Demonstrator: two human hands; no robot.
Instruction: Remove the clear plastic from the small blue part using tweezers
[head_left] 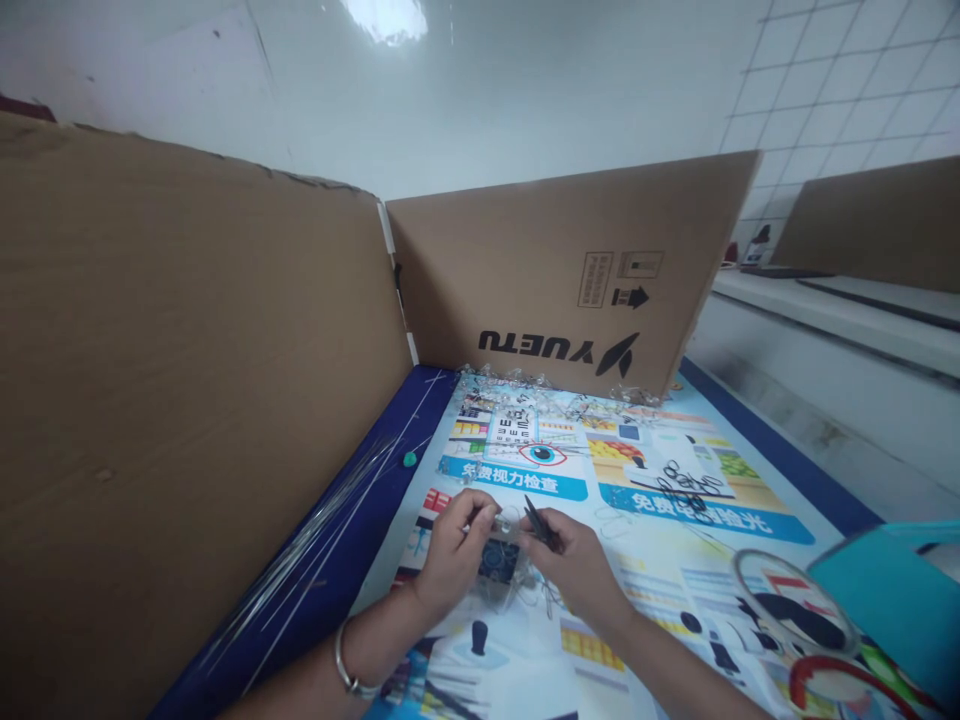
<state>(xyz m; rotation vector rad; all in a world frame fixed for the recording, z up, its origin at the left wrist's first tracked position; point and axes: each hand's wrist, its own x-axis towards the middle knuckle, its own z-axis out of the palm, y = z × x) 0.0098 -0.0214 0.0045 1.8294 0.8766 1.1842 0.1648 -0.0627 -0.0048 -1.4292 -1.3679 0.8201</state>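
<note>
Near the middle of the printed mat, my left hand [459,540] is closed, thumb against fingers, on the edge of a small clear piece [507,522] with thin wire. Opposite it, my right hand [574,560] is closed round a slim black pointed tool [537,520], its tip pointing up and away. Whether this tool is pliers or tweezers cannot be made out. The right fingertips come close to the clear piece. Just below the hands lies a small dark square [499,562], with thin wire loops [551,595] beside it.
Cardboard panels [555,270] wall off the left and back. Clear wire pieces [525,385] line the back edge. Long thin wires [315,530] lie at left by a green cap [409,459]. Black loops [686,490], a red ring [832,670] and a turquoise container [885,590] sit right.
</note>
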